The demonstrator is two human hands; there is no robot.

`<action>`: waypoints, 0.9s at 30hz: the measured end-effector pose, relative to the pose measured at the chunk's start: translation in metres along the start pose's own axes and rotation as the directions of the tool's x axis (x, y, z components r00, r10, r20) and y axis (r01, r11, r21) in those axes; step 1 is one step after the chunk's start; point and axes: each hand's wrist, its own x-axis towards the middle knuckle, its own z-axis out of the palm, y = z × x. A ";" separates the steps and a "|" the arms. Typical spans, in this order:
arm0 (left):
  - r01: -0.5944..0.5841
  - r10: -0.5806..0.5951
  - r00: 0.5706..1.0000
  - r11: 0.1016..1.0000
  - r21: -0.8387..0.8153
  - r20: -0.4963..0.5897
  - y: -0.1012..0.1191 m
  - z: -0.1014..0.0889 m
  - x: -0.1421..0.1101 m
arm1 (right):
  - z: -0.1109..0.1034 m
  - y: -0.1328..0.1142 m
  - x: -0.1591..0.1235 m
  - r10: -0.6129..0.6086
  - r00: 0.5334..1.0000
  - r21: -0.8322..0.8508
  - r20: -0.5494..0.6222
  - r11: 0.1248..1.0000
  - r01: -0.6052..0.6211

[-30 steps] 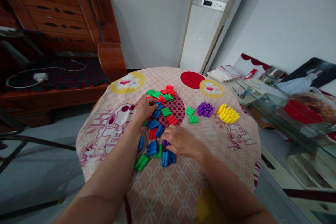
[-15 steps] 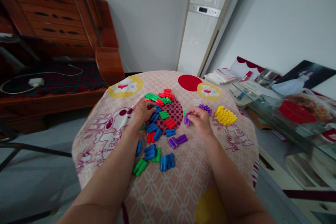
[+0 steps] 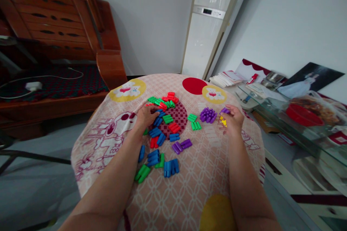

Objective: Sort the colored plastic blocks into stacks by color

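Note:
My right hand (image 3: 233,118) pinches a purple plastic piece (image 3: 225,110) at the right of the table. Under and behind those fingers, the yellow pieces (image 3: 223,121) are mostly hidden. Just left of this hand is a tight cluster of purple pieces (image 3: 208,115). My left hand (image 3: 148,117) rests with bent fingers at the left edge of a loose spread of pieces, against some blue ones (image 3: 159,118). What its fingertips hold, if anything, is hidden. Red pieces (image 3: 174,127) and green pieces (image 3: 168,118) lie beyond it.
A patterned cloth (image 3: 195,173) covers the round table. More purple pieces (image 3: 182,146), green pieces (image 3: 194,122) and blue pieces (image 3: 171,168) lie across it. On the right stands a glass-topped cabinet (image 3: 282,115) with a red bowl (image 3: 303,114); a wooden bench (image 3: 54,43) is on the left.
My right hand has moved right with a purple piece, from beside the green pieces to over the yellow ones. The green pieces and purple cluster are now uncovered. My left hand stays nearly still.

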 end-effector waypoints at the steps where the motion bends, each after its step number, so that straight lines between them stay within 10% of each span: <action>1: -0.002 0.002 1.000 1.000 -0.004 0.007 0.000 0.000 0.000 | -0.003 0.003 0.002 -0.013 1.000 -0.061 0.004 0.998 0.013; 12: -0.006 0.005 1.000 1.000 -0.009 -0.007 -0.002 0.002 0.001 | -0.007 0.007 -0.002 0.040 0.987 -0.325 0.157 0.946 0.014; 20: -0.001 0.001 1.000 1.000 -0.010 -0.002 -0.004 0.002 0.002 | -0.016 0.017 0.008 -0.016 0.969 -0.653 0.248 0.735 0.180; 27: 0.008 -0.007 1.000 1.000 -0.006 0.017 -0.003 0.001 0.002 | -0.004 0.026 -0.001 0.151 0.964 -0.613 0.220 0.790 0.017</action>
